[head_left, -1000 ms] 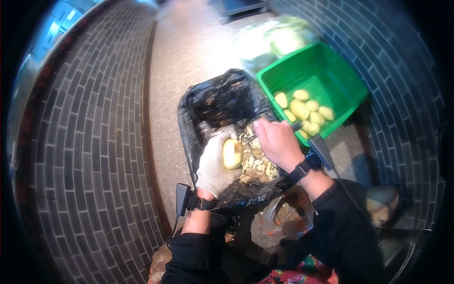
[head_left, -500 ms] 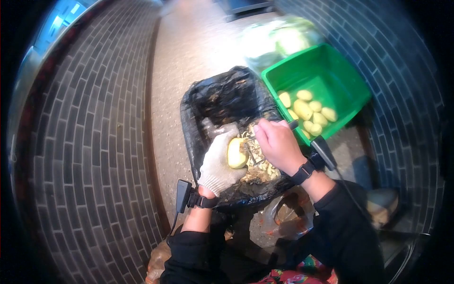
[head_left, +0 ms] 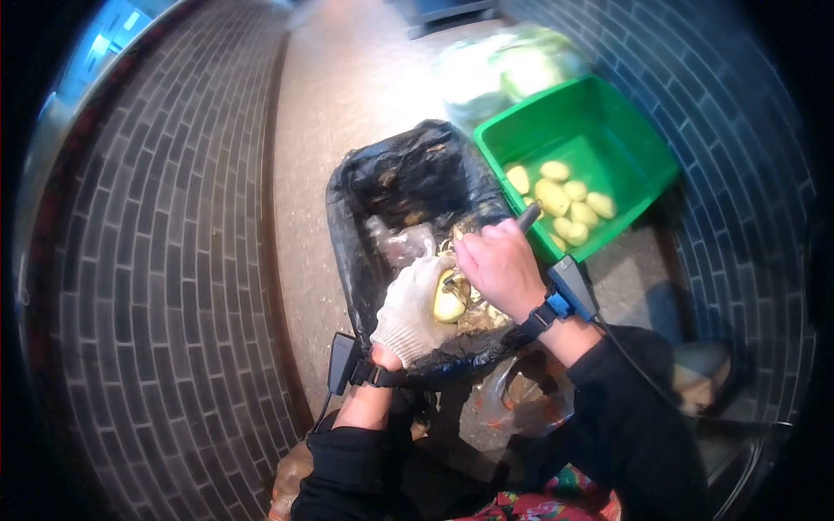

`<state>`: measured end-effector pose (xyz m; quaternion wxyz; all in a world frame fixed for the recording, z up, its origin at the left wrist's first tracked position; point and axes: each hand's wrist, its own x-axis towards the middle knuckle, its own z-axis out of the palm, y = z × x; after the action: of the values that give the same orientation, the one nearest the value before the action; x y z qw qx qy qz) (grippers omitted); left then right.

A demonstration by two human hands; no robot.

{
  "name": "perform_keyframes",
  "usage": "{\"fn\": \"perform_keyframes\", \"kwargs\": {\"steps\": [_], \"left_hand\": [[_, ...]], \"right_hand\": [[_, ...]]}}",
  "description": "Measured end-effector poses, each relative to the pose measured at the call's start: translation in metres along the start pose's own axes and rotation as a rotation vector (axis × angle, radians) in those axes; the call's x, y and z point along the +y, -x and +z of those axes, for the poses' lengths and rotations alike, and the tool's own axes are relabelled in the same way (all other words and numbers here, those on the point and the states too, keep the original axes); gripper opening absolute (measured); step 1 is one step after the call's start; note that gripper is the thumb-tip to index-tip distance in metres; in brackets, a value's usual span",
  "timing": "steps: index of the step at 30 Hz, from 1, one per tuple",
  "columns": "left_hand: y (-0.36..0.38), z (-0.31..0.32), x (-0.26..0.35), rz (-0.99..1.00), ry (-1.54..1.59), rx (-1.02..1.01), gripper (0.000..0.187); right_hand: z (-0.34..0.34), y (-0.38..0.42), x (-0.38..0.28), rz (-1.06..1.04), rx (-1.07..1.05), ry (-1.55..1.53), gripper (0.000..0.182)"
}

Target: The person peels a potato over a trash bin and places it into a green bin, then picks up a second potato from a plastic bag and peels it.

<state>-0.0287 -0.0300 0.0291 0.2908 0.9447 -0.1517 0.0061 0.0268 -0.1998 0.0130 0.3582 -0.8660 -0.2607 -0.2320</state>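
Observation:
My left hand (head_left: 412,306), in a pale knit glove, is wrapped round a potato (head_left: 449,307) whose flesh is mostly bare and yellow. My bare right hand (head_left: 501,267) grips a peeler by its dark handle (head_left: 528,216); the peeler's head lies against the potato's upper side. Both hands are over a bin lined with a black plastic bag (head_left: 347,230). Peelings (head_left: 480,321) lie in the bin beneath the hands, partly hidden by them. A clear crumpled plastic bag (head_left: 407,244) is also inside the bin.
To the right of the bin stands a green tub (head_left: 638,139) with several peeled potatoes (head_left: 552,198) in it. Behind it is a clear bag of pale green vegetables (head_left: 526,69). Brick walls (head_left: 187,217) rise on both sides. Another plastic bag (head_left: 526,395) sits near my legs.
My right hand has moved slightly and turned, bringing the peeler onto the potato's upper side. My left hand has turned the potato and shifted a little right. The view has moved slightly.

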Motion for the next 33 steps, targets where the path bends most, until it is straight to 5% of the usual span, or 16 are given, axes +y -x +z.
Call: {"fn": "perform_keyframes", "kwargs": {"steps": [4,6,10,11,12,15,16,18,19,20,22,23,26,27,29,33], "left_hand": [[0.004,-0.022,0.017,-0.019,0.304,-0.087,0.073],[0.003,-0.027,0.024,-0.006,0.349,-0.050,0.075],[0.005,0.011,-0.014,0.095,0.104,0.290,0.070],[0.004,0.002,-0.011,0.105,0.217,0.376,0.054],[0.002,-0.010,-0.010,-0.005,0.194,0.246,0.052],[0.058,-0.009,-0.001,-0.130,0.252,0.101,0.051],[0.069,-0.010,0.003,-0.158,0.276,0.087,0.051],[0.085,-0.009,-0.001,-0.208,0.315,0.110,0.051],[0.092,-0.009,-0.004,-0.226,0.327,0.124,0.051],[0.096,-0.010,-0.006,-0.243,0.335,0.139,0.051],[0.107,-0.017,-0.009,-0.248,0.347,0.161,0.051],[0.104,-0.016,-0.010,-0.251,0.360,0.165,0.051],[0.106,-0.018,-0.013,-0.257,0.382,0.166,0.052],[0.106,-0.019,-0.012,-0.260,0.389,0.163,0.052],[0.105,-0.019,-0.014,-0.268,0.401,0.164,0.052],[0.104,-0.019,-0.011,-0.265,0.437,0.162,0.054]], "right_hand": [[0.002,0.002,0.029,0.006,-0.044,0.207,0.027],[0.003,0.001,0.035,0.200,-0.172,0.296,0.021],[0.001,0.010,0.034,0.042,-0.238,0.171,0.014],[0.011,0.025,0.057,-0.076,-0.323,0.389,0.009],[0.012,0.032,0.069,-0.392,-0.204,0.872,0.014],[0.008,0.032,0.137,0.172,-0.320,-0.259,0.039],[0.006,0.023,0.151,0.305,-0.401,-0.143,0.039],[0.016,0.016,0.236,0.047,-0.535,0.192,0.040],[0.021,0.019,0.240,-0.305,-0.506,0.637,0.034],[0.025,0.015,0.247,-0.335,-0.515,0.638,0.034],[0.010,0.012,0.182,0.058,-0.729,0.599,0.026],[0.021,0.030,0.222,0.124,-0.470,0.090,0.021],[0.022,0.023,0.164,0.346,-0.459,-0.173,0.024],[0.026,0.025,0.166,0.348,-0.463,-0.177,0.024],[0.035,0.025,0.180,0.008,-0.435,0.140,0.029],[0.038,0.009,0.188,-0.032,-0.530,0.341,0.033]]}}
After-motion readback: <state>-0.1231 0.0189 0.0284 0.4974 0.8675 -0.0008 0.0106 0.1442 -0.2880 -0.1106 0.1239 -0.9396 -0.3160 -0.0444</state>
